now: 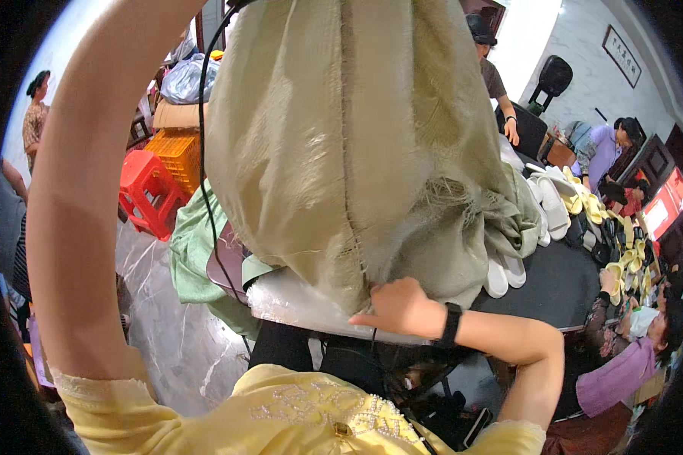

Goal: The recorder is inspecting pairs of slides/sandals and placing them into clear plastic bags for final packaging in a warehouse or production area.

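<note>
A large beige-green woven sack (pixel 303 144) hangs upright in front of me, filling the middle of the view. It has a vertical seam and frayed threads low on its right side. My right hand (pixel 400 307), with a black band on its wrist, is closed on the bottom edge of the sack. My left arm is raised along the left side and leaves the picture at the top, so that hand is out of sight. Below the sack, a clear plastic-wrapped bundle (pixel 303 303) lies at the table's near edge.
White and yellow slippers (pixel 550 205) cover the dark table (pixel 558 280) on the right, where several people sit or stand. A red stool (pixel 150 193) and an orange crate (pixel 176 158) stand at left. A black cable (pixel 203 144) hangs beside the sack.
</note>
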Tool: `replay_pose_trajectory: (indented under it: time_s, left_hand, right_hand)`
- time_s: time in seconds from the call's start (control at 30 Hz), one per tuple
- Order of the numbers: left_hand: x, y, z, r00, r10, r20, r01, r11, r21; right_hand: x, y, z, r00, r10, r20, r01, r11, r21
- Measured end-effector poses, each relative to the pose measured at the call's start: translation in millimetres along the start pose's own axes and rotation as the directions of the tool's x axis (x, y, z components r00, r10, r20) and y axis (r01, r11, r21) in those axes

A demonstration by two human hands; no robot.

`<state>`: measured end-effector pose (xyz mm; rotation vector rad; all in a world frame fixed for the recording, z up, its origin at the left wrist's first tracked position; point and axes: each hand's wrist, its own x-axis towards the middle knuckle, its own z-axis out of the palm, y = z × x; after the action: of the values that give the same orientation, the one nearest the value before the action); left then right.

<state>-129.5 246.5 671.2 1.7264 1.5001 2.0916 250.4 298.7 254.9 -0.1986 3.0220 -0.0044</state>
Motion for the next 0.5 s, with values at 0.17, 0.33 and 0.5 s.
replay_pose_trajectory:
  time_s: [0.17, 0.33, 0.5]
  left_hand:
    - [-5, 9, -6, 0.998, -0.064, 0.024, 0.057, 0.975, 0.214]
    - [-27, 15, -34, 0.981, -0.112, 0.155, 0.024, 0.875, 0.483]
    - [-39, 7, -11, 1.0, -0.01, -0.03, 0.024, 0.853, 0.522]
  right_hand:
    - [10, 36, 4, 0.992, -0.036, -0.124, 0.02, 0.992, -0.128]
    - [16, 70, -136, 0.841, 0.53, -0.106, -0.394, 0.735, 0.551]
    - [43, 161, -241, 0.673, 0.629, -0.39, -0.266, 0.697, 0.666]
